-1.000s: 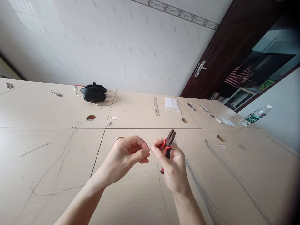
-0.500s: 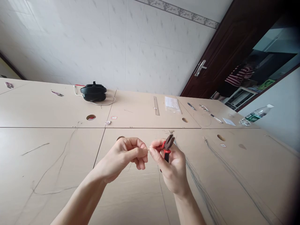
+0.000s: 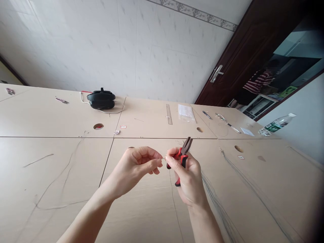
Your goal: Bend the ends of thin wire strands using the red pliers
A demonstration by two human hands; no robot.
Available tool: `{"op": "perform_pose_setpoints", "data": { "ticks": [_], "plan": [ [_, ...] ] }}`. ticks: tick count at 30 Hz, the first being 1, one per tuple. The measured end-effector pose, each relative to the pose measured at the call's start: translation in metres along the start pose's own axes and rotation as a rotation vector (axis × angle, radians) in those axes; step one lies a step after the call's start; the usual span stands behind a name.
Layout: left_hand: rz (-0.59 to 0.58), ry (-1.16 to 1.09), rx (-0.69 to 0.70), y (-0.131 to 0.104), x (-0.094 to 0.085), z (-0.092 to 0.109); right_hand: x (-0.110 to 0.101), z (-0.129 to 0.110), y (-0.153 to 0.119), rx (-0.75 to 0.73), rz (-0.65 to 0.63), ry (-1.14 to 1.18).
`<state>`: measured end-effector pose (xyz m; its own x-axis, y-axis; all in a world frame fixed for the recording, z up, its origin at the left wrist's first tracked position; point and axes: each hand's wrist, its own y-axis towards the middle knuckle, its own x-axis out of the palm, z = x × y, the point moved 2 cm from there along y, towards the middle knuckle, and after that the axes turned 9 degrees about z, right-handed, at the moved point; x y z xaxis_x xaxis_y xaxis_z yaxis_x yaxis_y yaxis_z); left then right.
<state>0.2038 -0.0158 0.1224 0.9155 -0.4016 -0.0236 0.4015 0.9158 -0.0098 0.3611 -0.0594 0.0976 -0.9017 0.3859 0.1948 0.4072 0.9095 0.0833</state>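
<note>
My right hand (image 3: 190,180) holds a pair of pliers (image 3: 186,146) with red and black handles against the palm, jaws pointing up. Its thumb and forefinger also pinch at a tiny gold-coloured piece (image 3: 164,158), too small to name. My left hand (image 3: 138,172) is closed in a pinch at the other side of that piece, the two sets of fingertips nearly meeting. Below the right fingers a thin wire (image 3: 174,202) runs down toward the table's near edge. A bundle of grey wires (image 3: 217,199) lies on the table, partly behind my right forearm.
On the wooden table (image 3: 136,216) lie a black headset-like case (image 3: 101,99), a ruler (image 3: 168,114), a plastic packet (image 3: 186,113), pens (image 3: 207,115) and a second wire bundle (image 3: 248,182). A water bottle (image 3: 277,125) lies at right. A person in stripes (image 3: 258,81) stands beyond the doorway.
Both hands have shifted slightly right, fingertips still together. The pliers have turned in my right hand, so their handles show more and spread apart, with the jaws higher and further right.
</note>
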Motion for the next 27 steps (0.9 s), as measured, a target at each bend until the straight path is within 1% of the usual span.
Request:
{"op": "perform_pose_setpoints", "data": {
  "ticks": [5,9,12,15,18,21,27],
  "plan": [
    [0.035,0.007,0.025,-0.0006,0.0009,0.001,0.0002,0.0015,-0.0004,0.056,0.013,0.018],
    [0.043,0.018,0.034,-0.0013,0.0025,0.0,0.0014,0.0009,-0.0012,0.054,-0.008,0.02],
    [0.061,0.021,-0.001,-0.0015,0.0018,0.0009,0.002,-0.0017,-0.0017,-0.022,-0.024,-0.033],
    [0.078,-0.008,-0.091,-0.0004,-0.0012,0.0017,0.0019,-0.0044,-0.0023,-0.142,-0.043,-0.101],
    [0.061,-0.052,-0.179,0.0013,-0.0039,0.0009,0.0016,-0.0056,-0.0033,-0.227,-0.05,-0.155],
    [0.04,-0.072,-0.209,0.0018,-0.0051,-0.0005,0.0021,-0.0056,-0.0038,-0.249,-0.053,-0.185],
    [0.011,-0.066,-0.202,0.0003,-0.0044,-0.0005,0.0036,-0.0049,-0.0033,-0.276,-0.063,-0.238]
  ]
}}
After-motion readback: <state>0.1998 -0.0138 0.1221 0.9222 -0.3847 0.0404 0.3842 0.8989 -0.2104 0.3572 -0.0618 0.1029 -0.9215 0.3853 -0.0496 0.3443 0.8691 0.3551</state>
